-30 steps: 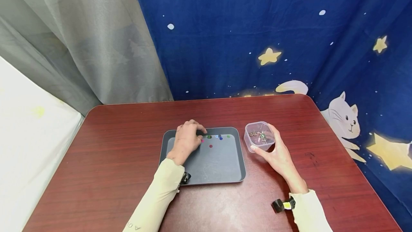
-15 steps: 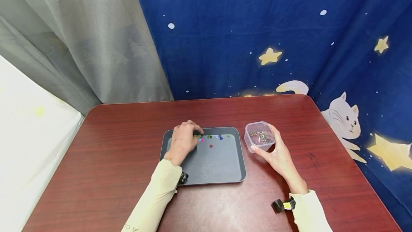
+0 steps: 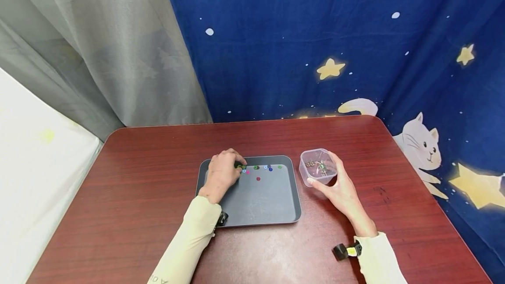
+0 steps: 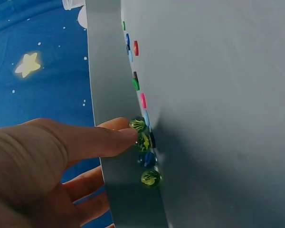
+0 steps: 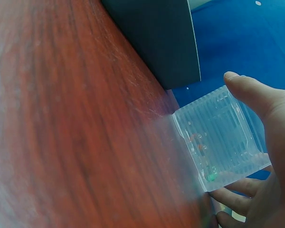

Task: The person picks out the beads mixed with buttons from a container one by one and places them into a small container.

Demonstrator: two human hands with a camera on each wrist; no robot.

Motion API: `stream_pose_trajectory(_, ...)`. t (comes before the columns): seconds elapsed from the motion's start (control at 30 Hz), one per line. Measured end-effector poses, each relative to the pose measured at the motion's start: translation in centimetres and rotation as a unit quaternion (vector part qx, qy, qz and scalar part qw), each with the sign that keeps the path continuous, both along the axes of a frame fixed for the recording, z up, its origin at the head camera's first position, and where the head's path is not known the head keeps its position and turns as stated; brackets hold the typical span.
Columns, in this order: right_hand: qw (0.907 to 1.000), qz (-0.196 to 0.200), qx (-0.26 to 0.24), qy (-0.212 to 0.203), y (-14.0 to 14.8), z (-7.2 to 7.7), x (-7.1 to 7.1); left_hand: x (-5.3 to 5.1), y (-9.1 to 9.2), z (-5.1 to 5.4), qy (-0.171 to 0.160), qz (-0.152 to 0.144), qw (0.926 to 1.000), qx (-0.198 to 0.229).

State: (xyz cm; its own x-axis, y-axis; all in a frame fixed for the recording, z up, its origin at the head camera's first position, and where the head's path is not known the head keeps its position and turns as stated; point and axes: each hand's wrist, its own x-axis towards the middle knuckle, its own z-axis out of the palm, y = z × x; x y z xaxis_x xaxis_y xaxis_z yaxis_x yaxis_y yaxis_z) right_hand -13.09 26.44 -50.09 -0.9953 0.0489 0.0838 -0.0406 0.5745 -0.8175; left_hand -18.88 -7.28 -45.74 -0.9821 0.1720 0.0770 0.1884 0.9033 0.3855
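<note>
Green-and-yellow swirled glassy marbles (image 4: 151, 178), three of them, lie in a row with a dark blue glassy marble (image 4: 147, 159) by the far wall of the grey rectangular tray (image 3: 264, 200). At the row's end, the thumb and forefinger of the left hand (image 3: 222, 171) are bent close about one green marble; whether they grip it cannot be told. Flat round coloured pieces (image 3: 258, 179) lie rightward of that hand. On the dark red wood-grained counter (image 3: 158, 174), just beside the tray, the right hand (image 3: 340, 192) holds a clear square plastic box (image 3: 324, 179), fingers clamped on opposite sides. Small blurred items (image 3: 321, 167) sit inside it.
</note>
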Motion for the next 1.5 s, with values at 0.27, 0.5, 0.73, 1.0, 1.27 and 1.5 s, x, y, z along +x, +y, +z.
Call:
stream_pose_trajectory(0.27,0.9999,0.004,0.002,0.013,-0.1,0.13,0.04,-0.21,-0.21,-0.51,0.019,-0.005,0.9998,-0.006)
stream_pose_trajectory(0.5,0.9998,0.004,0.001,0.018,-0.09,0.19,0.04,-0.34,-0.24,-0.67,0.025,-0.008,0.9996,-0.014)
stream_pose_trajectory(0.73,0.9999,0.003,-0.001,0.013,-0.09,0.15,0.0,-0.34,-0.24,-0.7,0.026,-0.009,0.9996,-0.01)
stream_pose_trajectory(1.0,1.0,0.001,-0.008,0.004,-0.06,-0.04,-0.03,-0.27,-0.16,-0.92,0.03,-0.003,0.9995,-0.009)
stream_pose_trajectory(1.27,1.0,0.002,-0.008,0.005,-0.08,-0.04,-0.04,-0.18,-0.17,-0.96,0.034,-0.006,0.9993,-0.017)
stream_pose_trajectory(1.5,1.0,0.002,-0.007,0.004,-0.02,0.0,-0.05,-0.21,-0.22,-0.89,0.032,-0.01,0.9993,-0.017)
